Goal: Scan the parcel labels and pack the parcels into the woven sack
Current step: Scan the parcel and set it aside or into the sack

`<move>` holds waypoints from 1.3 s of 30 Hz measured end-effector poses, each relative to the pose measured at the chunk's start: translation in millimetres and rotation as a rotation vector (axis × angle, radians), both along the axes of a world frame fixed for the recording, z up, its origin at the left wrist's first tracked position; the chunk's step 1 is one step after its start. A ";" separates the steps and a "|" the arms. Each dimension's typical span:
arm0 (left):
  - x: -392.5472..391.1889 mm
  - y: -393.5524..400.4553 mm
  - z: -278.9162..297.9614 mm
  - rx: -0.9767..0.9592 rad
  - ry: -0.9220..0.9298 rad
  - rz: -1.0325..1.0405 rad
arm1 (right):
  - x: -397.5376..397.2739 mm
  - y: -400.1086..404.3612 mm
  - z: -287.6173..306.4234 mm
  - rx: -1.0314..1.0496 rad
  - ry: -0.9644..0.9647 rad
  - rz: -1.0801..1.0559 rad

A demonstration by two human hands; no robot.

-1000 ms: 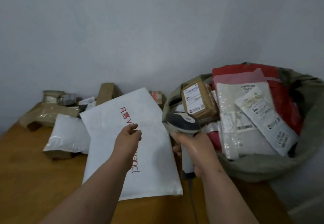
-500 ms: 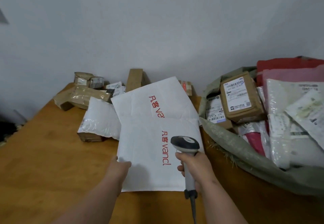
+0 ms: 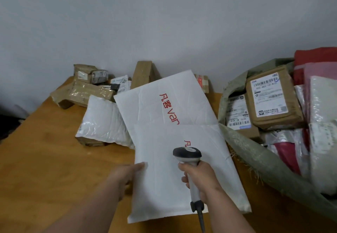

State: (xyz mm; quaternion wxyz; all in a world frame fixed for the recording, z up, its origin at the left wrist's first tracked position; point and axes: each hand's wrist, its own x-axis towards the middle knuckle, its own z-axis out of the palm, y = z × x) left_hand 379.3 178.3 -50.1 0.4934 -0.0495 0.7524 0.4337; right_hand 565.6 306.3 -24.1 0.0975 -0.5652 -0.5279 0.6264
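White flat plastic mailer bag with red lettering (image 3: 182, 174) is lying on the wooden table (image 3: 45, 160) beside the green woven sack (image 3: 259, 163); left hand (image 3: 125, 178) is pinching its edge, right hand (image 3: 200, 178) is clenching the grey handheld barcode scanner (image 3: 187, 156).

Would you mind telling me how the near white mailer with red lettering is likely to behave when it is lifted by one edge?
The white mailer looks flat and thin, so it is probably light. Its surface shows creases, so it will likely sag rather than stay stiff. Its smooth skin may slip, so the left hand holding its edge may need a firm pinch.
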 end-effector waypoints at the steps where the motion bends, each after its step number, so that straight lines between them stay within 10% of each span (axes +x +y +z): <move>1: 0.2 -0.9 2.3 -0.009 -0.006 -0.027 | -2.9 -4.2 0.0 0.008 -0.004 0.005; 8: 15.5 -14.7 15.7 0.060 -0.005 -0.246 | -16.0 -58.3 2.6 0.095 -0.113 0.102; 39: 112.7 -43.7 -21.8 0.000 -0.271 -0.031 | 50.5 -123.8 -8.3 0.023 0.013 0.055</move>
